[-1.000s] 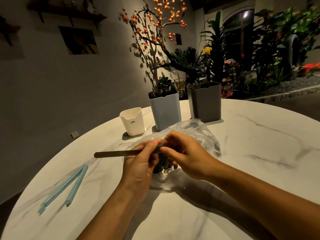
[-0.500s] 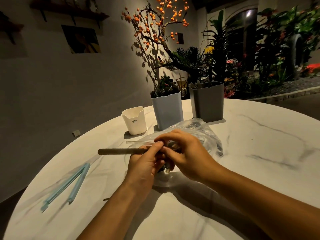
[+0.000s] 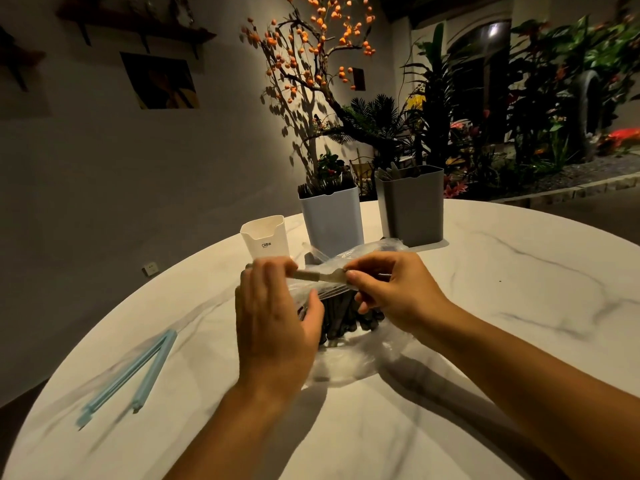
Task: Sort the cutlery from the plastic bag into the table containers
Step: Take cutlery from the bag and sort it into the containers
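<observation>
Both hands work over a clear plastic bag point(image 3: 360, 355) lying on the white marble table point(image 3: 485, 306). The left hand point(image 3: 273, 327) curls its fingers round the handle end of a pale utensil point(image 3: 322, 276), which lies level, just above the bag's mouth. The right hand point(image 3: 391, 292) pinches the other end of that utensil between thumb and forefinger; what kind of cutlery it is cannot be told, as the fingers and the plastic cover its head. The left thumb also rests against the bag's side.

Inside the bag, dark cutlery point(image 3: 343, 317) stands bunched between the two hands, handles toward the person.

Three containers stand at the far side of the table, behind the bag. A small white cup point(image 3: 266, 237), marked CRBW, is leftmost and looks hollow at the rim. A light blue bin point(image 3: 330, 220) stands just right of it with dark fork heads showing above its rim. A grey bin point(image 3: 412, 206) stands right of that, apart from the blue one, with a few pale utensil tips showing at its top.

To the left, well apart from the bag, a light blue clip point(image 3: 128, 372) lies open on the table in a narrow V.

Beyond the table there is a branch with orange berries point(image 3: 311, 39) against a wall, and leafy plants point(image 3: 519, 109) to the right.
</observation>
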Motion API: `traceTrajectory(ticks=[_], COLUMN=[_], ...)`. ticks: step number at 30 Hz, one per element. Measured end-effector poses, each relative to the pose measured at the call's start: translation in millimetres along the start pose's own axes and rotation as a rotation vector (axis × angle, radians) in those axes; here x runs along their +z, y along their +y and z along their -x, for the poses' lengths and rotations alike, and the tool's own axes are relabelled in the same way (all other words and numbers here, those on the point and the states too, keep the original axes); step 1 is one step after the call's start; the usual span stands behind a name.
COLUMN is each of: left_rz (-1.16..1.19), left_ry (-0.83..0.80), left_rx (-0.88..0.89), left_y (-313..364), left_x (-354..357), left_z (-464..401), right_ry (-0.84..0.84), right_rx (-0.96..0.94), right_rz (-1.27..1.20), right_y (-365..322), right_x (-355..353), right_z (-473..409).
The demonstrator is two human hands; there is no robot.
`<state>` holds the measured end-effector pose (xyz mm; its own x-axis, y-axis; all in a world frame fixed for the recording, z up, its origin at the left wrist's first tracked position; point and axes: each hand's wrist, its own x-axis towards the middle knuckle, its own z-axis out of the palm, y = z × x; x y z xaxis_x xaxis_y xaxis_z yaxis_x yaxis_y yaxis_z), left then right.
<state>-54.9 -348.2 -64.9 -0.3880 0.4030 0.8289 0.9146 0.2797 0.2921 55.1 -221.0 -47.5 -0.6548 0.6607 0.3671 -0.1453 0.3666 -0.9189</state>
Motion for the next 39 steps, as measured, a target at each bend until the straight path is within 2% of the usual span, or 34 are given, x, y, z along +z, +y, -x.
traceTrajectory(ticks=[2, 4, 7, 13, 17, 22, 26, 29, 35, 37, 39], left_rz=[-0.178, -0.253, -0.28, -0.151, -0.08, 0.076, 0.316, 0.508, 0.897, 0.936, 0.92], left_ry=[-0.06, -0.137, -0.214, -0.305, -0.486, -0.501, -0.603, -0.642, -0.721, -0.705, -0.697], left_rx=[0.201, 0.284, 0.33, 0.378, 0.156, -0.123, -0.322, -0.437, -0.624, -0.641, -0.632], left_y=[-4.4, -6.5, -8.7, -4.7, 3.2, 11.1, 15.5, 22.1, 34.7, 36.3, 35.8], left_x=[6.4, 10.9, 13.5, 15.4, 9.8, 6.8, -1.9, -9.2, -23.6, -26.8, -28.1], left_z=[-1.7, -4.1, -3.8, -7.9, -13.9, -19.3, -27.4, -37.8, -55.4, -56.8, -56.5], right_ry=[-0.079, -0.135, -0.146, -0.173, -0.139, -0.126, -0.148, -0.125, 0.266, 0.345, 0.33], right_rx=[-0.006, -0.025, -0.01, 0.038, 0.13, 0.129, 0.194, 0.083, -0.111, -0.131, -0.141], right_rz=[0.029, 0.067, 0.073, 0.057, -0.138, -0.222, -0.46, -0.339, 0.116, 0.099, 0.096], right_y=[-0.9, -2.2, -3.3, -1.2, -5.7, -20.1, -34.1, -45.3, -62.2, -64.0, -64.6], right_x=[0.5, -0.5, -5.0, -9.2, -7.4, -6.2, -11.6, -14.9, -27.0, -30.9, -30.3], right_z=[2.5, 3.7, 2.6, 0.1, -3.1, -10.5, -17.1, -22.7, -38.5, -36.4, -33.7])
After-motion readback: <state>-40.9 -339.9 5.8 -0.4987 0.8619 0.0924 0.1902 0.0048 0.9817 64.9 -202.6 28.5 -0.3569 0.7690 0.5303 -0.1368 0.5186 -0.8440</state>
